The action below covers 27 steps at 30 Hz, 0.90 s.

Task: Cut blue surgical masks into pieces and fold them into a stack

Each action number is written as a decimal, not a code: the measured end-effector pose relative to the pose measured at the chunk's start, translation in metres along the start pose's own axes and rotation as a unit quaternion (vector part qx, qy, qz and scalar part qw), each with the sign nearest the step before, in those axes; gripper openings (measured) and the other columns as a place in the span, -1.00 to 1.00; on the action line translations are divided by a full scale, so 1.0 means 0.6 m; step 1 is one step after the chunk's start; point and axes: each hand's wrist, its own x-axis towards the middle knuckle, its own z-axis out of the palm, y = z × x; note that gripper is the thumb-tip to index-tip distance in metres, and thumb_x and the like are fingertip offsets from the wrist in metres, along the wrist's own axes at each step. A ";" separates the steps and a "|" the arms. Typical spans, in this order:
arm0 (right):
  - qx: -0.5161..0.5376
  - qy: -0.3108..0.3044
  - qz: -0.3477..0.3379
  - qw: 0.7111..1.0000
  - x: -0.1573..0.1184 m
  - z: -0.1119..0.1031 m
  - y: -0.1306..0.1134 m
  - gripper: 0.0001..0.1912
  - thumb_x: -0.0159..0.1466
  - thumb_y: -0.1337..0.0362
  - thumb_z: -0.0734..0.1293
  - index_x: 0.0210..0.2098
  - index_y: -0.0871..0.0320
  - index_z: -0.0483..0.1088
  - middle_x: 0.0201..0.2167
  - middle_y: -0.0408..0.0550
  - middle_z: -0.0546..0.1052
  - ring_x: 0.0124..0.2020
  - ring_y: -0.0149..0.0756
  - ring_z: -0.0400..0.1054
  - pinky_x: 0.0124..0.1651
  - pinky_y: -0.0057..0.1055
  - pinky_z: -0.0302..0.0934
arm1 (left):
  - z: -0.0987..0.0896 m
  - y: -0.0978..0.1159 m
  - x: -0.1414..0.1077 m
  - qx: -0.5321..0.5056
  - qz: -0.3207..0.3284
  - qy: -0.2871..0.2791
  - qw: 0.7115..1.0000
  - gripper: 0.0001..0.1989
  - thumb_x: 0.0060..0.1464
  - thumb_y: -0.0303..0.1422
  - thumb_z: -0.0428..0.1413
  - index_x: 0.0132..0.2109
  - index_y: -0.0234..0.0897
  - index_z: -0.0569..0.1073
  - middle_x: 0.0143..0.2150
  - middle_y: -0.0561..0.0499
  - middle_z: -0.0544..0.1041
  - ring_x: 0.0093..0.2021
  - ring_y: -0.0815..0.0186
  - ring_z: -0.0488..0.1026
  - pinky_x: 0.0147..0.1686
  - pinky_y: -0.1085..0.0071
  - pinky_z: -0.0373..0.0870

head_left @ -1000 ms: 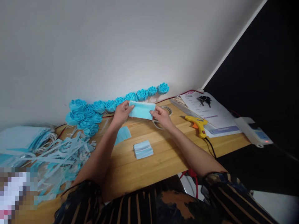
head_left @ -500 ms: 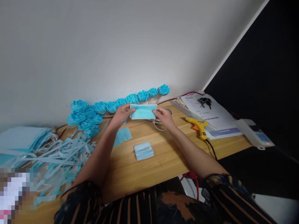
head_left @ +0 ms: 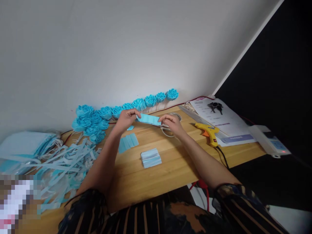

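Over the wooden table, the fingers of left hand and right hand pinch opposite ends of a seemingly non-woven blue fabric strip, likely light and limp, best held by those ends.

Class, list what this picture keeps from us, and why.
Head view:
Printed sheet: text too small to read.
Blue piece: ends covered by the left hand and right hand; back turned away.
Grey loop: partly hidden by the right hand.
Pale stack: layers too fine to count.
Pixelated patch, lower left: contents masked.
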 end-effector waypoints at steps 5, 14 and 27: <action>0.019 -0.012 -0.047 0.999 -0.004 -0.004 -0.017 -0.60 0.24 0.01 0.37 0.01 0.04 0.49 -0.02 0.00 0.64 0.08 -0.16 0.48 0.16 -0.22 0.26 | 0.013 0.039 -0.016 0.087 0.079 -0.068 0.991 -0.80 -0.06 -0.40 0.00 -0.46 -0.28 0.53 -0.39 0.00 0.55 -0.36 0.33 0.44 -0.33 0.43 0.31; -0.105 -0.144 0.009 0.984 -0.010 0.015 -0.009 -0.57 0.21 -0.10 0.37 -0.44 0.18 0.47 -0.56 -0.20 0.36 -0.50 -0.42 0.19 -0.41 -0.44 0.04 | 0.045 0.041 -0.017 0.150 0.132 -0.110 0.974 -0.77 0.00 -0.42 -0.03 -0.43 -0.27 0.53 -0.42 -0.01 0.54 -0.35 0.29 0.46 -0.26 0.38 0.32; -0.113 -0.107 0.019 0.988 -0.005 0.008 0.006 -0.52 0.21 -0.15 0.36 -0.47 0.18 0.49 -0.56 -0.18 0.45 -0.49 -0.41 0.25 -0.37 -0.44 0.07 | 0.023 0.023 -0.007 0.018 0.028 0.023 0.999 -0.86 -0.09 -0.36 0.04 -0.38 -0.26 0.48 -0.45 0.07 0.46 -0.43 0.37 0.36 -0.39 0.45 0.31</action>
